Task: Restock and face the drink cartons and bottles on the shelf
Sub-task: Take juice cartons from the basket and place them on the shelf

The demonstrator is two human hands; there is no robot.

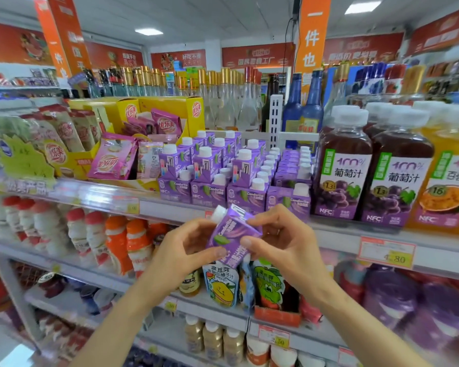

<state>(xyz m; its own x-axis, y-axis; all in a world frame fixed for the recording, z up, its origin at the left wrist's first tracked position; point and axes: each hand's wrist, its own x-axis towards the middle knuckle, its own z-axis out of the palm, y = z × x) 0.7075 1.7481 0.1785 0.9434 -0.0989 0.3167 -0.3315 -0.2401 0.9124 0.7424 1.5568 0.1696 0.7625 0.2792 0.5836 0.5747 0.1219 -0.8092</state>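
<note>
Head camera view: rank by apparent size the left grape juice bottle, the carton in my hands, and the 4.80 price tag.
1. Grape juice bottle
2. Held carton, though nearer the camera
3. Price tag

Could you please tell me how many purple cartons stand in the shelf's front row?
4: the leftmost carton, second carton, third carton and rightmost carton, side by side, beside the grape juice bottle. More stand behind, partly hidden.

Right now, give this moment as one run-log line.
left hand: grips purple juice carton | right hand: pinches same carton | carton: tilted, off shelf | matching cartons: stand on shelf
</note>
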